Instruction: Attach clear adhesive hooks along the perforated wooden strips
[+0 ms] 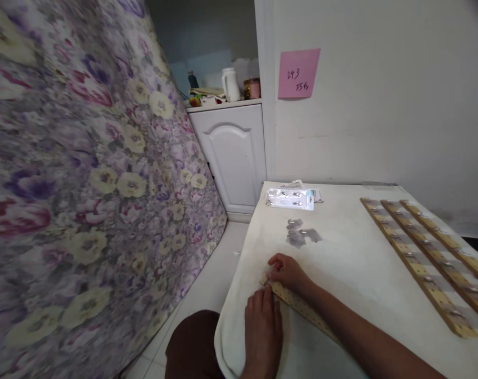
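The slim, straight wooden strip (298, 307), dotted with round holes, lies on smooth white cloth (349, 231). At its far end, the left hand's (264, 321) fingers bend close together and the right hand's (288, 272) curl loosely; whether either pinches anything is unclear. Beyond the strip lie filmy plastic packets (296, 238).

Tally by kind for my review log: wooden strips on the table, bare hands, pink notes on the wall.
Wooden strips: 4
Bare hands: 2
Pink note: 1
Total: 7
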A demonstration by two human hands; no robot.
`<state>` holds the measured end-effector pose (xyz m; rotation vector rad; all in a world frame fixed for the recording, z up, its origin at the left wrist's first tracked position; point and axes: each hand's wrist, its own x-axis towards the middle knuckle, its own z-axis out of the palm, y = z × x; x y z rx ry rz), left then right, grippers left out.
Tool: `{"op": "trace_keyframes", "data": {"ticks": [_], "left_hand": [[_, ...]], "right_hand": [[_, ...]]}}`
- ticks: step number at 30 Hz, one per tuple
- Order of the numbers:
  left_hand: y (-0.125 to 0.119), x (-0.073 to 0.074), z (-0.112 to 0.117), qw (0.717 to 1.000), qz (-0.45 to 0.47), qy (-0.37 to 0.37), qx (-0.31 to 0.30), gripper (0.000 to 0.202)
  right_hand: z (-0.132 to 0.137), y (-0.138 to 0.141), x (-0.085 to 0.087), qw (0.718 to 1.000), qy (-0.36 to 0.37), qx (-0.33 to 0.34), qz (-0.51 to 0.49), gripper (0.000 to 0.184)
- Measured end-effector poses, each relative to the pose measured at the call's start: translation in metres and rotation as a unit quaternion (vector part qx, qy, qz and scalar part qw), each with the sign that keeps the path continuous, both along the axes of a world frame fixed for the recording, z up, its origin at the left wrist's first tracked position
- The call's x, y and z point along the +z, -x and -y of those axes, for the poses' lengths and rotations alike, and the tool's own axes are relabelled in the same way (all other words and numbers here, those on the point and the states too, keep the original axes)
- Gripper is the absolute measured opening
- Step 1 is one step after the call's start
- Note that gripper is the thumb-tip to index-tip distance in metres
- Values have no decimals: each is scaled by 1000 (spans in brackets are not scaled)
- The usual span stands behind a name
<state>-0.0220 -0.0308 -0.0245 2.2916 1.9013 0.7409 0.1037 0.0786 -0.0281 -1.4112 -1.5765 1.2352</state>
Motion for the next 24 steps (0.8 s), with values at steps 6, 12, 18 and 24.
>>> {"op": "trace_keyframes", "data": {"ticks": [6,12,18,24], "left_hand": [[0,4,0,1000,13,8,-9,38],[0,3,1,1000,22,2,-11,39],[1,1,2,998,60,-1,-25,39],[4,1,4,992,123,0,-34,26]], "right_hand": [[2,-1,5,1000,-7,-10,-5,24],[13,-24,12,999,10,-22,-27,23],[76,-101,32,997,-38,12,72,14],[172,-161,29,978,-51,1,204,21]]}}
